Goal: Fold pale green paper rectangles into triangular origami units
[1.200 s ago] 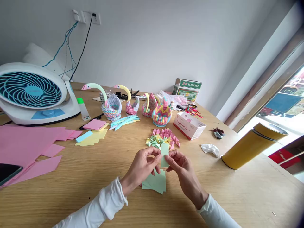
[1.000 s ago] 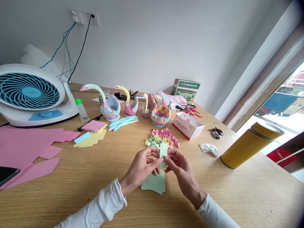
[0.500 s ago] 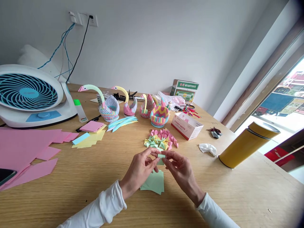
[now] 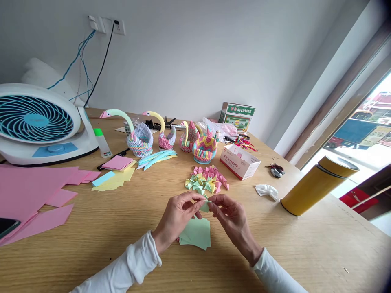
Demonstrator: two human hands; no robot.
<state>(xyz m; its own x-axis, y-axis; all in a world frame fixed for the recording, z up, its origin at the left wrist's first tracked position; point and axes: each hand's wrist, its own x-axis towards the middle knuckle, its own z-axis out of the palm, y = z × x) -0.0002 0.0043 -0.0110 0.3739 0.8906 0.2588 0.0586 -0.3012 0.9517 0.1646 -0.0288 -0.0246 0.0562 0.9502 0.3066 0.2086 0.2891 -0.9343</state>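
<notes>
Both the left hand and the right hand pinch a small green paper just above a green stack on the worktop. Far right, a white box reads "STICKY NOTE".

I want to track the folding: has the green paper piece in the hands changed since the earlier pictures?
Yes. The green paper piece is now folded small, ending farther from the pile of folded triangles.

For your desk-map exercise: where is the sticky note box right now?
In the head view, the sticky note box sits on the wooden table, right of centre, beyond the hands, between the pile of folded paper triangles and the yellow cylinder.
</notes>
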